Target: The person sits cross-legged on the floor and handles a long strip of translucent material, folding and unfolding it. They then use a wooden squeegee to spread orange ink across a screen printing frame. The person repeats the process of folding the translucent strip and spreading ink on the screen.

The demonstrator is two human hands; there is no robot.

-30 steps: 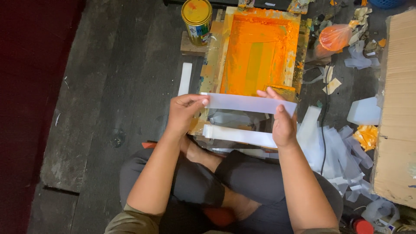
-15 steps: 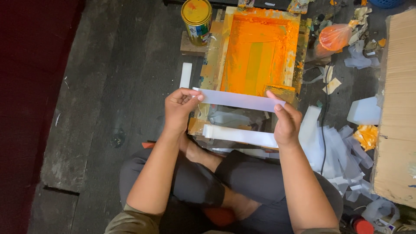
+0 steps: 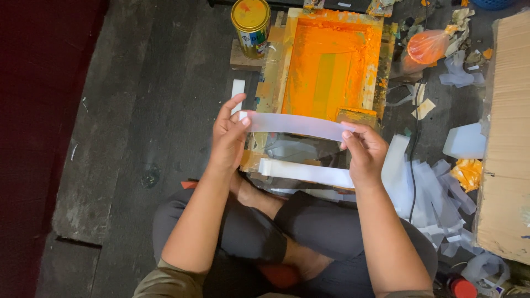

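I sit cross-legged on a dark floor. A long pale translucent strip (image 3: 295,123) is stretched between my hands. My left hand (image 3: 227,135) pinches its left end, and my right hand (image 3: 364,152) pinches its right end. The strip hangs just above the near end of an orange-stained wooden printing frame (image 3: 331,66). A second white strip (image 3: 306,172) lies flat across the frame's near edge, below the held one.
A yellow paint can (image 3: 251,19) stands at the frame's upper left. An orange plastic bag (image 3: 428,47) and scraps lie at the upper right. Several loose pale strips (image 3: 436,198) pile to my right, beside a cardboard sheet (image 3: 505,138). A cable (image 3: 413,160) runs past.
Both hands have lifted the held strip slightly away from my body, toward the orange frame. My left-hand fingers have spread a little at the strip's end.
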